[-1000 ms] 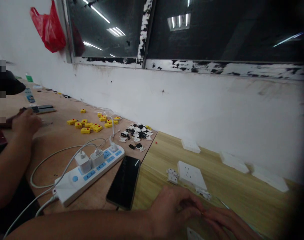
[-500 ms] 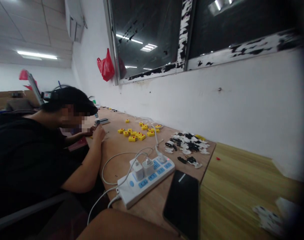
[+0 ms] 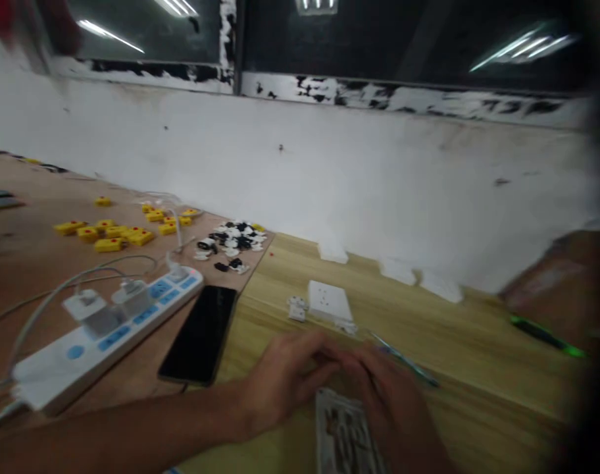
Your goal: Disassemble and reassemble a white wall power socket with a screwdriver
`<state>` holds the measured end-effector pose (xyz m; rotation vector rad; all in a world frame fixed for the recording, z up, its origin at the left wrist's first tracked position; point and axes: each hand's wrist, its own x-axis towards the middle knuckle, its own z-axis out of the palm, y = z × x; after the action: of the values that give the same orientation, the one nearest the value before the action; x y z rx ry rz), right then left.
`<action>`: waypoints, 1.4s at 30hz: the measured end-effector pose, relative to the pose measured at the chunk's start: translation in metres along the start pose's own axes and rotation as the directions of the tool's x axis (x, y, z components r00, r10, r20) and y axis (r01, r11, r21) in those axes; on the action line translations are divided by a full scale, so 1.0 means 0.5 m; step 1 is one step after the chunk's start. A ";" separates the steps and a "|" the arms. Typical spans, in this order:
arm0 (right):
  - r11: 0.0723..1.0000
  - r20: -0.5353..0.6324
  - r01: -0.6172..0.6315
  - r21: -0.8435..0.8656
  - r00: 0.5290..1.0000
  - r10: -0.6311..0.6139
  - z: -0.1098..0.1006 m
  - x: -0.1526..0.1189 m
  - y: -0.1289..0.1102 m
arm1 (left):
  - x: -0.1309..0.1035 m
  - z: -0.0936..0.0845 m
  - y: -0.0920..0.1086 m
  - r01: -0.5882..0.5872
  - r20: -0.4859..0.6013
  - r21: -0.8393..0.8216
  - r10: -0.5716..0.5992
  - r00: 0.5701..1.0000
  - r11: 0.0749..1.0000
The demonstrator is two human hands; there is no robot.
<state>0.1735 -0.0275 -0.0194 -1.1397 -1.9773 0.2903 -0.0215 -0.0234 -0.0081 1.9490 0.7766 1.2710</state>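
Note:
My left hand (image 3: 287, 375) reaches in from the left, its fingers curled and meeting those of my right hand (image 3: 386, 388) above the wood-patterned table. Both hands are blurred, and whatever lies between their fingertips is hidden. Just below them is a small white tray (image 3: 347, 434) with small parts in it, partly covered by my right hand. Beyond the hands lie a white socket panel (image 3: 328, 301) and a small white part (image 3: 297, 308). A thin teal tool (image 3: 406, 361) rests beside my right hand.
Left of my hands are a black phone (image 3: 200, 334) and a white power strip (image 3: 112, 336) with plugs and cables. Farther back sit yellow blocks (image 3: 110, 245) and a heap of black and white parts (image 3: 238, 237). A green-and-black tool (image 3: 547, 336) lies at the right.
The view has swung right and down, so the other person is out of sight. Both my hands, the tray and the socket panel now show; before, only a forearm was visible at the bottom.

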 end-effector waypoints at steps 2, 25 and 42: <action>0.999 0.057 -0.034 -0.008 0.998 0.035 -0.006 0.011 -0.024 | -0.001 0.001 -0.004 -0.006 -0.006 -0.026 0.006 1.000 1.000; 0.991 0.156 -0.084 0.108 0.986 0.067 -0.024 0.012 -0.044 | -0.011 0.006 -0.007 0.017 -0.076 0.074 -0.012 0.997 0.997; 0.991 0.117 -0.127 0.048 0.986 0.121 -0.032 0.023 -0.043 | -0.013 0.004 -0.014 0.010 -0.072 0.112 -0.002 0.997 0.994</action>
<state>0.1690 -0.0337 0.0088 -1.2368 -1.9874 0.4818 -0.0226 -0.0249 -0.0177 1.9967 0.9063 1.3252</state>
